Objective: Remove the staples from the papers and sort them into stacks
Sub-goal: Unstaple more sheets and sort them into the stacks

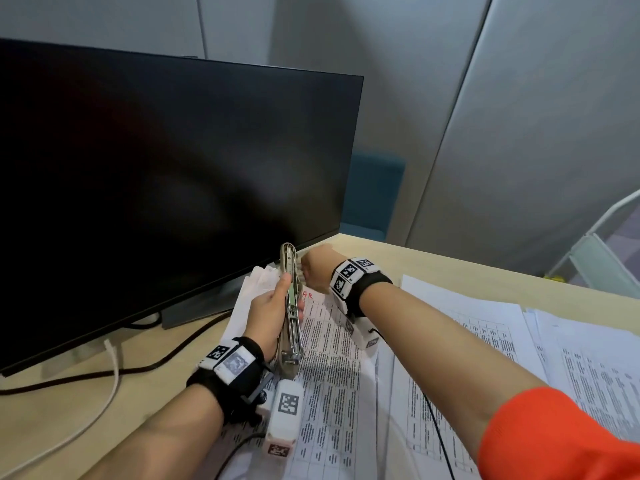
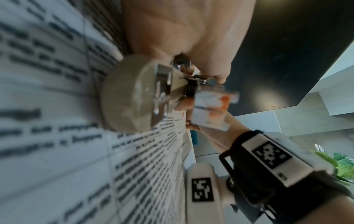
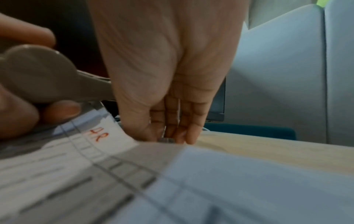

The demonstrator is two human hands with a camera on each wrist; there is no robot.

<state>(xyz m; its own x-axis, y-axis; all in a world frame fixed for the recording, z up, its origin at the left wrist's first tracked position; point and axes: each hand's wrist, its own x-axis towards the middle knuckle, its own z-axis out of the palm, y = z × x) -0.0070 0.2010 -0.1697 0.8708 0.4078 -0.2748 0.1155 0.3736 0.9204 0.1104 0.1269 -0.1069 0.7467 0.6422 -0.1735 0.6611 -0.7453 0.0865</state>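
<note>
Left hand (image 1: 268,311) has its grip wrapped round a beige stapler (image 1: 290,306), thumb along the top, holding it raised off the tabletop (image 1: 485,268) with its metal underside and staple track showing. Hard plastic shell plus steel channel: stiff, some weight, smooth, best held mid-body as it is now. Right hand (image 1: 317,268) reaches down just beyond the stapler nose; in the right wrist view its fingers (image 3: 184,128) are pressed together, tips down at the corner of the papers (image 1: 332,358) on something small and grey, possibly a staple, too blurred to say. Whether that grip is actually pinching, cannot tell. The papers lie flat across the tabletop in overlapping sheets, printed tables, red handwriting near the top corner. Thin, floppy, light, tears easily at a stapled corner, so pin the sheet near the staple. Dark monitor (image 1: 156,185) stands behind.
</note>
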